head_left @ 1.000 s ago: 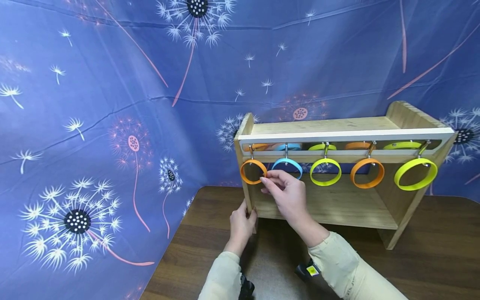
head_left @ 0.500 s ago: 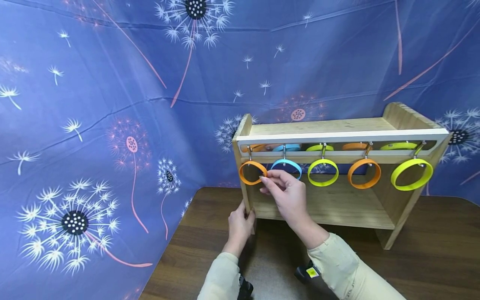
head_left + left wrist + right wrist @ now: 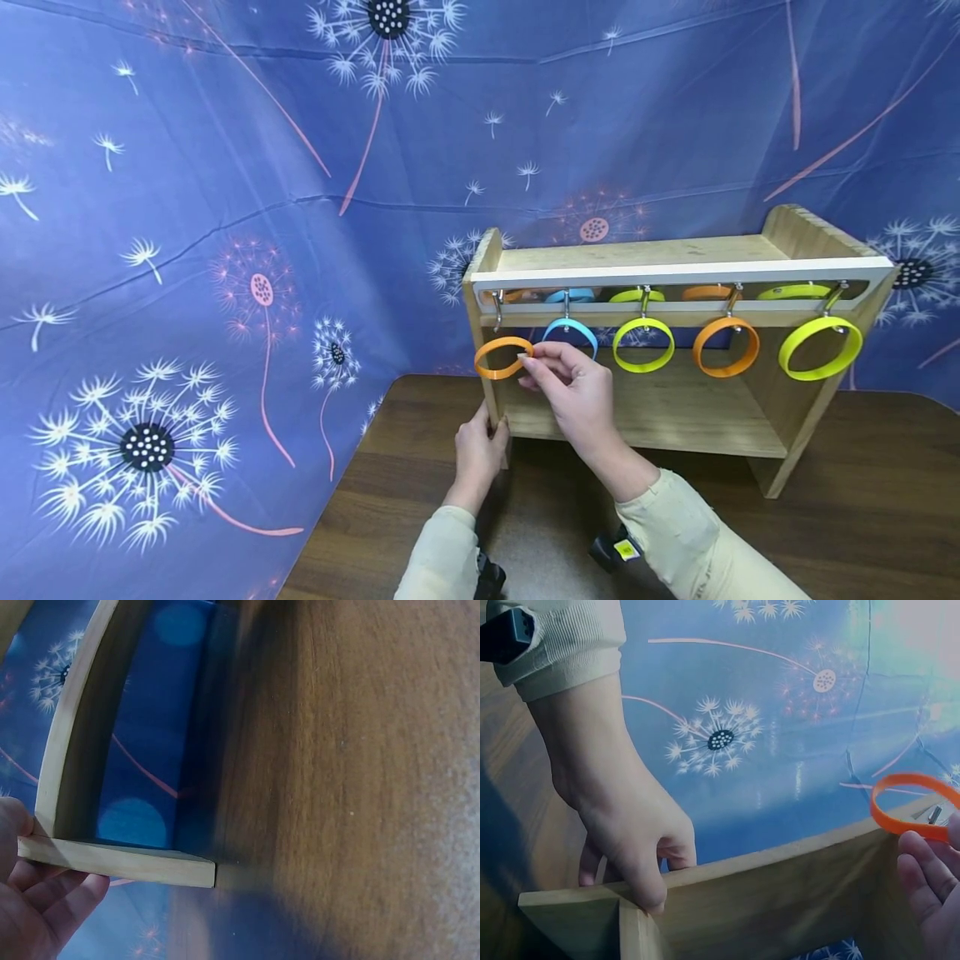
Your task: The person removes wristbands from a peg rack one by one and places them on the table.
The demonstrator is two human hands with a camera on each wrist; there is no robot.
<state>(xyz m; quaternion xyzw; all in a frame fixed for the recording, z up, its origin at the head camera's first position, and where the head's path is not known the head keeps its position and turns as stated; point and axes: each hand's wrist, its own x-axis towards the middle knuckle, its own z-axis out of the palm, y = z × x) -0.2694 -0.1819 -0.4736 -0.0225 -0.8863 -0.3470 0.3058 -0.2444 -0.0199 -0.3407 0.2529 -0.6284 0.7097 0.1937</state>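
Pinched between thumb and fingers of my right hand (image 3: 573,387) is an orange wristband (image 3: 480,360), a thin ring tilted below the leftmost hook (image 3: 498,315) and apart from it. In the right wrist view the same orange wristband (image 3: 885,806) shows above the fingertips. My left hand (image 3: 478,457) grips the left side panel of a small wooden shelf (image 3: 645,425) low down; the left wrist view shows thumb and fingers (image 3: 79,904) around the panel's edge. A blue wristband (image 3: 592,335), partly behind my right hand, hangs on the second hook.
A yellow-green wristband (image 3: 617,350), an orange wristband (image 3: 698,354) and another yellow-green wristband (image 3: 785,358) hang farther right along the white hook rail (image 3: 675,273). The shelf stands on a brown wooden table (image 3: 375,492). Blue dandelion-patterned cloth (image 3: 225,167) hangs behind and to the left.
The orange wristband in my right hand has come off the leftmost hook, dropping slightly and tilting flatter. My left hand keeps its grip on the panel.
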